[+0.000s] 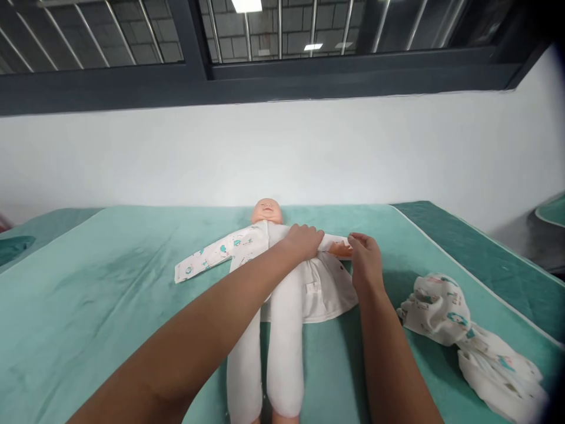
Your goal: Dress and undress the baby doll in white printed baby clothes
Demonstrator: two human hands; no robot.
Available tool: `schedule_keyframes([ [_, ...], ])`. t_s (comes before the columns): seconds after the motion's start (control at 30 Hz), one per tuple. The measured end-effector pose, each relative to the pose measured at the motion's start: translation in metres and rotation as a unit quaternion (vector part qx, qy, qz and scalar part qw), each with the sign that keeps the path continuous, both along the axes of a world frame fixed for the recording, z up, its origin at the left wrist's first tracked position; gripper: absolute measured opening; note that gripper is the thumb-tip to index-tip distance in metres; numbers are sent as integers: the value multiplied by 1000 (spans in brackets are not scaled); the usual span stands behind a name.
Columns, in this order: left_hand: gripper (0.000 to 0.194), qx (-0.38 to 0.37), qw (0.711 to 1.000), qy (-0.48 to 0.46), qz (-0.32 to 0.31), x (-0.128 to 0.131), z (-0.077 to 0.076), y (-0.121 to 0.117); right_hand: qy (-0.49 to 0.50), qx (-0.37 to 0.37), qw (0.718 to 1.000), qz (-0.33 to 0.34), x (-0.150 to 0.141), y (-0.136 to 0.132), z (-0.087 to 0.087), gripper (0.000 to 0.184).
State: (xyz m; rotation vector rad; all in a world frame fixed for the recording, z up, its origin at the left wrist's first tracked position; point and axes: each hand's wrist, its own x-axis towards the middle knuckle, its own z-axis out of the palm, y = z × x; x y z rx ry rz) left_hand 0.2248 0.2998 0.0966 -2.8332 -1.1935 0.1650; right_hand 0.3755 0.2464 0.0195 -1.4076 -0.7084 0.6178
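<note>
A baby doll (267,211) lies on its back on a teal mat (110,282), head toward the wall. It wears a white printed top (220,250) that lies spread open, one sleeve stretched out to the left. My left hand (304,240) rests on the doll's chest, fingers curled over the cloth near its right-side shoulder. My right hand (365,259) is at the doll's bare arm (341,249), fingers pinched on the sleeve edge there. The doll's white legs (269,347) run toward me.
A crumpled white printed garment (459,330) lies on the mat at the right. A darker green mat (477,253) adjoins on the right. A white wall and a dark barred window rise behind the mats.
</note>
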Motion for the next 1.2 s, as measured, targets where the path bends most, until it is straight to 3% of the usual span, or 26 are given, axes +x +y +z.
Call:
schedule_keyframes([
  [0.07, 32, 12, 1000, 6, -4, 1, -1, 6, -24, 8, 998, -50, 12, 1, -2, 34],
  [0.13, 32, 33, 999, 6, 1, -5, 6, 9, -95, -30, 992, -74, 21, 3, -5, 34],
  [0.27, 37, 84, 996, -3, 27, -25, 28, 8, -223, -127, 966, 32, 9, 3, -6, 22],
  [0.43, 38, 104, 994, 18, 29, -38, 39, -2, -307, -162, 927, 143, -18, -2, 2, 29],
  [0.67, 36, 89, 993, 71, 27, -44, 44, -8, -62, -44, 995, 67, -3, -7, 18, 26],
  [0.77, 35, 73, 992, 89, 50, -41, 44, -10, 95, 65, 992, 59, -6, -15, 30, 33],
  [0.9, 36, 55, 990, 78, 104, -31, 35, -10, 152, 150, 975, 61, -14, -23, 42, 37],
  [1.0, 44, 51, 988, 28, 140, -26, 25, -8, 159, 164, 966, 122, -23, -27, 47, 34],
  [1.1, 51, 30, 986, -44, 157, -25, 19, -4, 154, 126, 948, 250, -40, -30, 50, 31],
  [1.2, 43, -39, 985, -118, 119, -30, 21, 2, 137, 81, 913, 375, -57, -32, 49, 30],
])
